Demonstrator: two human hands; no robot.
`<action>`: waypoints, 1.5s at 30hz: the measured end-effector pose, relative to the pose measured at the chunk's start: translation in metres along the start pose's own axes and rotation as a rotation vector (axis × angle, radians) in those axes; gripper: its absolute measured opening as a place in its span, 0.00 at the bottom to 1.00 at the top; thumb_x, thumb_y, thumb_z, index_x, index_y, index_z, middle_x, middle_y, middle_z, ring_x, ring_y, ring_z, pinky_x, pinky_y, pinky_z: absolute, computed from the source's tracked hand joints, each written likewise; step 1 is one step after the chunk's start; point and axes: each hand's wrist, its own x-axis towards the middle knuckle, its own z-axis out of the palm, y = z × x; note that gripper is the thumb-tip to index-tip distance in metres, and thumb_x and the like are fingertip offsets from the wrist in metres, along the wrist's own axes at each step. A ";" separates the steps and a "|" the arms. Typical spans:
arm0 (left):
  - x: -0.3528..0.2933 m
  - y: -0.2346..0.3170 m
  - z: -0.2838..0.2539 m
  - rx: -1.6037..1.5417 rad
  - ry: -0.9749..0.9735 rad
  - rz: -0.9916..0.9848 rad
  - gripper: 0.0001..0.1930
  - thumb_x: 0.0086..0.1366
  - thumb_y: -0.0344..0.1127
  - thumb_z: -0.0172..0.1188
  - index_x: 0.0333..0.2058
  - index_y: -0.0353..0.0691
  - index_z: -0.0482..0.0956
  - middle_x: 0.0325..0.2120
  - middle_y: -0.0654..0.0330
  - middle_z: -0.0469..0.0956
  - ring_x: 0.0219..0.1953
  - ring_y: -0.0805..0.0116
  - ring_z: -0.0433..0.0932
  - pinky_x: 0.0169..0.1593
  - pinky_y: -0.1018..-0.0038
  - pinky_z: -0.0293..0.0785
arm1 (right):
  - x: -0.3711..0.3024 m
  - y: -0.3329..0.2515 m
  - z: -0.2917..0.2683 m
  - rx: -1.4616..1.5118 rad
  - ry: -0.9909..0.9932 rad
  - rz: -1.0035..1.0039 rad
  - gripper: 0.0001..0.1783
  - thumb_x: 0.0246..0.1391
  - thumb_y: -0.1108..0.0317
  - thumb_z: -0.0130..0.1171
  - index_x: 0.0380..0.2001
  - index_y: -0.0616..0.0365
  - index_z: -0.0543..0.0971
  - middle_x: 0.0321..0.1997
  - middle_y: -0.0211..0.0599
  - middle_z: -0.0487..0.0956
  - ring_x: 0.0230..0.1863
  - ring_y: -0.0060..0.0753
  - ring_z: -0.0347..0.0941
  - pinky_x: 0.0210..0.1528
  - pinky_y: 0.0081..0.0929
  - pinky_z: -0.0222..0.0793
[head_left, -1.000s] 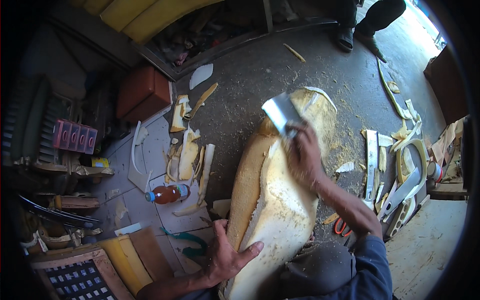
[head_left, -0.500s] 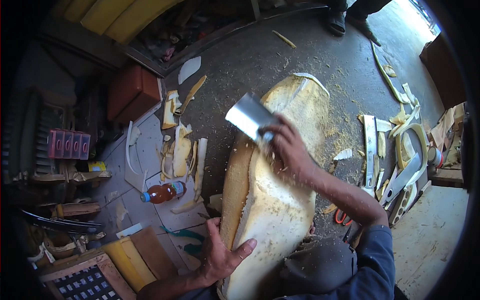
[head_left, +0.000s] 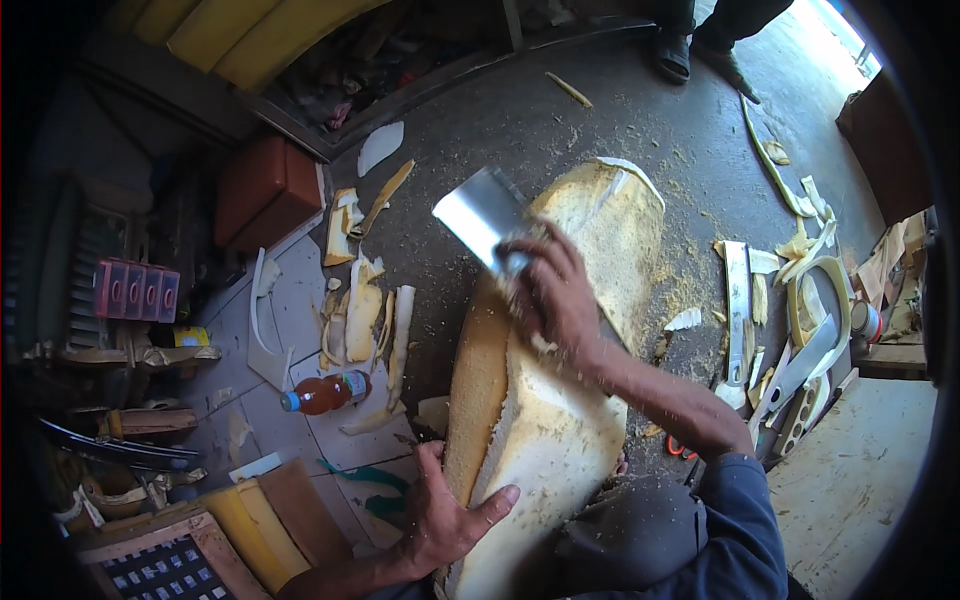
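Observation:
A long cream foam block (head_left: 560, 425), shaped like a seat pad, lies lengthwise in front of me and runs from near my lap out over the floor. My right hand (head_left: 558, 300) is closed on a shiny, wide metal plate tool (head_left: 480, 215) above the block's far left edge. That hand is slightly smeared by motion and hides the tool's near end. At the near left edge, my left hand (head_left: 450, 520) grips the foam block, thumb on top and fingers against its side. Foam crumbs lie on the block's surface.
Foam offcuts (head_left: 362, 315) and a bottle of reddish-brown liquid (head_left: 328, 391) lie to the left. A long metal blade (head_left: 737, 310), red-handled scissors (head_left: 680, 447) and foam strips lie to the right. A person's feet (head_left: 673, 57) stand at the far edge. A brown box (head_left: 265, 195) stands at the left.
My right hand has moved a little left and up with the metal plate tool. The foam block has shifted slightly, while my left hand keeps its grip in about the same place.

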 end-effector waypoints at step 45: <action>0.000 -0.026 0.001 0.021 0.026 0.055 0.43 0.62 0.48 0.75 0.58 0.31 0.54 0.51 0.42 0.77 0.54 0.58 0.78 0.61 0.62 0.71 | -0.051 0.044 -0.028 -0.012 -0.039 0.132 0.12 0.69 0.64 0.58 0.51 0.56 0.75 0.69 0.46 0.69 0.77 0.57 0.58 0.75 0.62 0.63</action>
